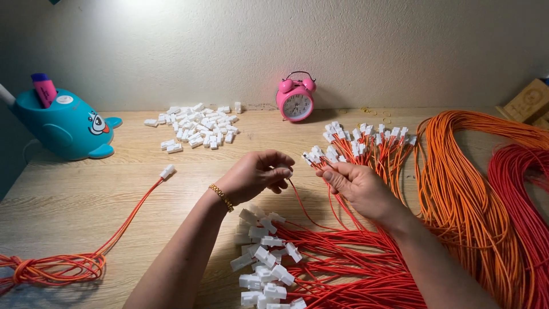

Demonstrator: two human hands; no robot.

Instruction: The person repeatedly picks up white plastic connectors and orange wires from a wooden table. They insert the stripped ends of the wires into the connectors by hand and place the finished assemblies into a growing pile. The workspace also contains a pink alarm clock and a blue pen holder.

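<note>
Pinching thin red wire [298,201] | left hand [255,174] | right hand [355,186]

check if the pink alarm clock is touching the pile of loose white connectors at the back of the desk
Apart. The head view shows the pink alarm clock standing to the right of the loose white connectors, with a strip of bare wooden desk between them.

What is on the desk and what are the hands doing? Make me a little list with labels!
left hand: left hand, fingers curled around a thin red wire
right hand: right hand, gripping a bunch of wires with white plugs
loose plugs: pile of white plugs at the back of the wooden desk
near edge: more plugged wires below the hands
left side: one plugged wire pair, blue whale holder
back: pink alarm clock
right side: orange cable bundle
</note>
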